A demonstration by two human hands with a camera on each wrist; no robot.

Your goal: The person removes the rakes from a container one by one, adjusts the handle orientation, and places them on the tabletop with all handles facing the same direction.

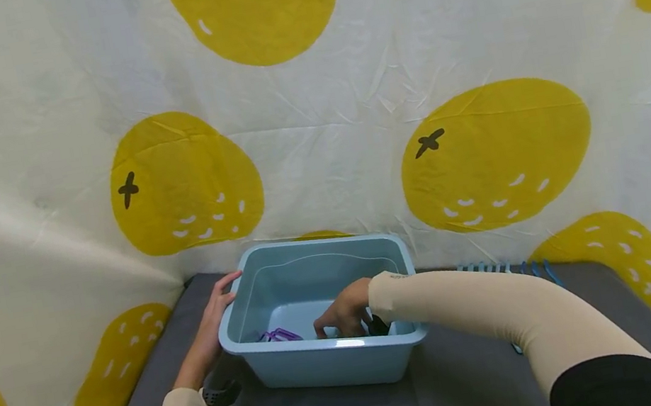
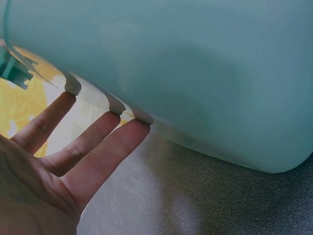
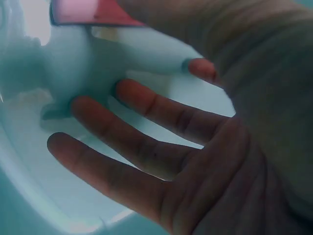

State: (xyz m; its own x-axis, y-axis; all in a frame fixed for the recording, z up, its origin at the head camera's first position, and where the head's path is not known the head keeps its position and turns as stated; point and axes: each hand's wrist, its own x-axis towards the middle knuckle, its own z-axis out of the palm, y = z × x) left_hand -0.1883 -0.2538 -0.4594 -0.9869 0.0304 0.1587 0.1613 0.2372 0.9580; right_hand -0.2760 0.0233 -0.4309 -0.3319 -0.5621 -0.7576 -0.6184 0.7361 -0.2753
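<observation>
A light blue plastic tub (image 1: 327, 368) stands on the grey surface. My left hand (image 1: 215, 318) rests at its left rim; in the left wrist view, spread fingers (image 2: 105, 164) touch the tub's outside. My right hand (image 1: 346, 311) reaches down inside the tub, near its front wall. In the right wrist view, the long fingers (image 3: 127, 166) are extended and spread over the tub's floor, with nothing between them. A flat pink-red thing (image 3: 98, 12) lies by the thumb at the top edge; its kind cannot be told. Purple looped things (image 1: 281, 335) lie in the tub's front left corner.
Blue hangers (image 1: 485, 267) lie along the back right edge of the grey surface (image 1: 459, 382). A white cloth (image 1: 327, 174) with yellow fruit shapes hangs close behind the tub and along the left side.
</observation>
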